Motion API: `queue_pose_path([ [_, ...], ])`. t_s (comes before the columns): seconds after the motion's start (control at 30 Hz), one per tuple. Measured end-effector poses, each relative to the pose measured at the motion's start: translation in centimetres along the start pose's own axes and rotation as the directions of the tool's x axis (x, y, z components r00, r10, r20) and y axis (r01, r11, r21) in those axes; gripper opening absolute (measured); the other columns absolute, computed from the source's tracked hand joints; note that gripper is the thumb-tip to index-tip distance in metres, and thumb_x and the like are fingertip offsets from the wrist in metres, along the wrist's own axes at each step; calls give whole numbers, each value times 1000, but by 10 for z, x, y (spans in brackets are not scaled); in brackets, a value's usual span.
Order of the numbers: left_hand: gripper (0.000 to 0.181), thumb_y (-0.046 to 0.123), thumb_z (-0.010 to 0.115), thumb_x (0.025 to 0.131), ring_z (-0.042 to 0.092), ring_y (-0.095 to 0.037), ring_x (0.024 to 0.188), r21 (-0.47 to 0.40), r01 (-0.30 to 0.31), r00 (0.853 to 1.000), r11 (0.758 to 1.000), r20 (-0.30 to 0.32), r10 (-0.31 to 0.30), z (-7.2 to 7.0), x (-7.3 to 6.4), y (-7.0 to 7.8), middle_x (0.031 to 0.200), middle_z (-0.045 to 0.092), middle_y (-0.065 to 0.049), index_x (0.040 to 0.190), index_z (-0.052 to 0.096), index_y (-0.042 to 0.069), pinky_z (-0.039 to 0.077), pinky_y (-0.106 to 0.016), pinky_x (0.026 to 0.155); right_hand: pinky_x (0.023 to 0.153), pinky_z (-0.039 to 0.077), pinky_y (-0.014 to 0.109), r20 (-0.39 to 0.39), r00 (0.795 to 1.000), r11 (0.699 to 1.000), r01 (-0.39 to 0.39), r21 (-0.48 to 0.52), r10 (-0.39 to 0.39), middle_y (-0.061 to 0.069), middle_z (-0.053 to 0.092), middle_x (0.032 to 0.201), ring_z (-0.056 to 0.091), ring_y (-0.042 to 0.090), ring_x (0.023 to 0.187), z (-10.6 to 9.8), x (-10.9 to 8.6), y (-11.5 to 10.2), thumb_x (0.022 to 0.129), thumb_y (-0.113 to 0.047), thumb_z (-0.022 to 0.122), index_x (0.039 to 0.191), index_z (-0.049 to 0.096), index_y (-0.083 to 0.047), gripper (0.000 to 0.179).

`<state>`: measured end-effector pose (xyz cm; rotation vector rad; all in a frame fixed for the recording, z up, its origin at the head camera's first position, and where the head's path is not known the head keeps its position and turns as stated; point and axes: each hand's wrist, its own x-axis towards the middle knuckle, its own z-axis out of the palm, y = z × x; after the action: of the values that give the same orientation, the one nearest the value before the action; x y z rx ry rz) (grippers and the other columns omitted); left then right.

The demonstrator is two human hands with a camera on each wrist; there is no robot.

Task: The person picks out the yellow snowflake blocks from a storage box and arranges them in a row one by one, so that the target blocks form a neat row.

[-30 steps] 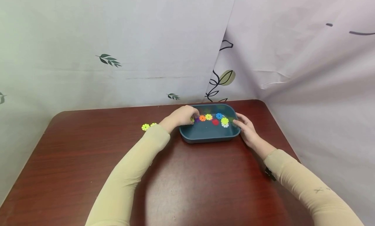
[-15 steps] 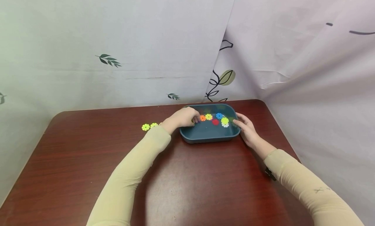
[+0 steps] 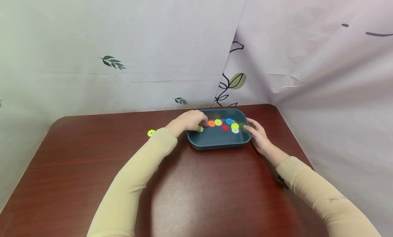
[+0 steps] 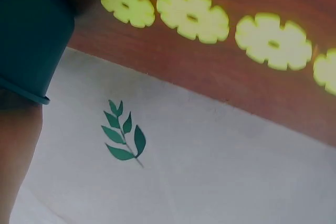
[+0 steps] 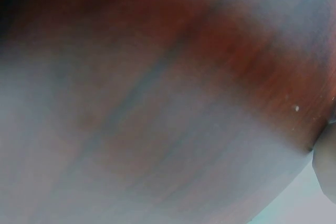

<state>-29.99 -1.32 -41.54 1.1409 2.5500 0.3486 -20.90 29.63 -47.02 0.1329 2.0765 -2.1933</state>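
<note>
The left hand (image 3: 194, 121) reaches over the left end of a dark blue-green tray (image 3: 218, 139), its fingers bent down inside. A yellow-edged disc (image 3: 201, 129) shows right under them—whether it is pinched or merely touched, I cannot tell. The right hand (image 3: 259, 134) grips the tray's right end, thumb over the rim and fingers around the outside.

Inside the tray, right of the left hand, lie an orange disc (image 3: 211, 123), a notched yellow disc (image 3: 218, 122), a blue disc (image 3: 229, 121) and a red disc (image 3: 225, 127); near the right end, a lime disc (image 3: 234, 126) overlaps a white disc (image 3: 235, 131).

The tray stands near the back edge of the reddish-brown tabletop (image 3: 196, 185). Left of it, the left wrist view shows a row of flower-shaped discs (image 4: 193, 16), all yellow, on the tabletop—the last cut off by the frame. Behind hangs pale cloth (image 3: 147, 42) with leaf prints. The right wrist view is mostly blur.
</note>
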Motion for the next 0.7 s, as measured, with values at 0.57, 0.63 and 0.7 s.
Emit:
queue_pose_path([
  [0.57, 25, -1, 77, 92, 71, -21, 109, 36, -44, 999, 998, 19, 44, 9, 10, -3, 115, 78, -6, 114, 78, 11, 58, -37, 101, 88, 56, 14, -12, 1000, 1000, -5, 4, 5, -10, 62, 125, 64, 1, 107, 0, 1, 0, 110, -13, 56, 155, 41, 0, 49],
  [0.63, 25, 0, 77, 92, 70, -21, 110, 48, -37, 999, 998, 19, 36, 10, 10, -2, 116, 77, -5, 114, 78, 11, 58, -37, 102, 88, 56, 14, -14, 1000, 1000, -4, 7, 4, -10, 62, 124, 64, 1, 107, 0, 0, 0, 110, -13, 56, 154, 42, 0, 48],
  [0.7, 24, 1, 76, 92, 70, -22, 111, 59, -25, 1000, 998, 20, 24, 10, 10, -1, 117, 77, -5, 114, 78, 11, 58, -38, 102, 88, 56, 14, -14, 1000, 1000, -1, 7, 1, -10, 62, 124, 64, 2, 107, 0, 0, 0, 110, -13, 56, 153, 43, -1, 47],
])
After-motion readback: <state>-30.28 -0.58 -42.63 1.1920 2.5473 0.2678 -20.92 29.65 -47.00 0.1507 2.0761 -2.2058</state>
